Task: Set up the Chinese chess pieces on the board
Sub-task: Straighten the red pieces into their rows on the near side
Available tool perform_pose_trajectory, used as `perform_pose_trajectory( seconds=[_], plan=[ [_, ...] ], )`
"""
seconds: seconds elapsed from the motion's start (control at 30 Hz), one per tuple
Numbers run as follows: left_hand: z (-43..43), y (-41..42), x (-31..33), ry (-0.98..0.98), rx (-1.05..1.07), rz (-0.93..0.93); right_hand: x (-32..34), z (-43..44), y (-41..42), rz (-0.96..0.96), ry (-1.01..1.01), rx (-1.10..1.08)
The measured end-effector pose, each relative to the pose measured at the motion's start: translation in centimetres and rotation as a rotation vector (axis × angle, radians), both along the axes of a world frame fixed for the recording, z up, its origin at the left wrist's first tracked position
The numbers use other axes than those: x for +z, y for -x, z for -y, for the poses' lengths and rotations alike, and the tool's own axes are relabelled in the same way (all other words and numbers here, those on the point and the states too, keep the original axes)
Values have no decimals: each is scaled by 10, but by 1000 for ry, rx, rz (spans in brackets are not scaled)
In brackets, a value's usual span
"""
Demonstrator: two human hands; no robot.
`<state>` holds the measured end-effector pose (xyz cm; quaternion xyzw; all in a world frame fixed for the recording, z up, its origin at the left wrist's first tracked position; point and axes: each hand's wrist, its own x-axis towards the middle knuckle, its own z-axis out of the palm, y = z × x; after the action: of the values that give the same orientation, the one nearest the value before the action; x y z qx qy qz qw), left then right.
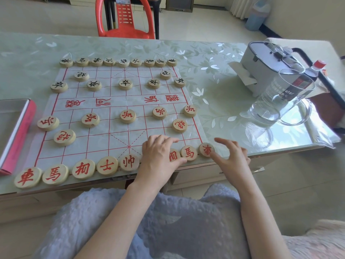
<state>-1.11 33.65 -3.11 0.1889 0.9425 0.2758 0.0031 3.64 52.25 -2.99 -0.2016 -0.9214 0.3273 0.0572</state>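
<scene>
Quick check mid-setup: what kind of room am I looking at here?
Most likely a home living or dining room: a table under a clear leaf-patterned cover, a red plastic chair across from it on a pale tiled floor, and a glass water mug standing at the right.

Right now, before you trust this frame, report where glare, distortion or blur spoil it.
Head view: the wide lens bows the near edge of the table and swells the near-left red pieces; glare washes the surface around the glass mug; the right border by the bottle is smeared; the board is evenly lit, characters sharp; the left hand hides part of the near row.
</scene>
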Motion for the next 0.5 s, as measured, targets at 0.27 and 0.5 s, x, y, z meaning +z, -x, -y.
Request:
perform_pose_trajectory(
  seconds=[0.27, 0.5],
  plan=[
    [-21, 0, -5, -38, -39, 12, -5, -1, 11, 9, 44, 52],
    [-21, 1, -9, -43, -52, 3, -9, -2, 10, 32, -25, 171]
  ],
)
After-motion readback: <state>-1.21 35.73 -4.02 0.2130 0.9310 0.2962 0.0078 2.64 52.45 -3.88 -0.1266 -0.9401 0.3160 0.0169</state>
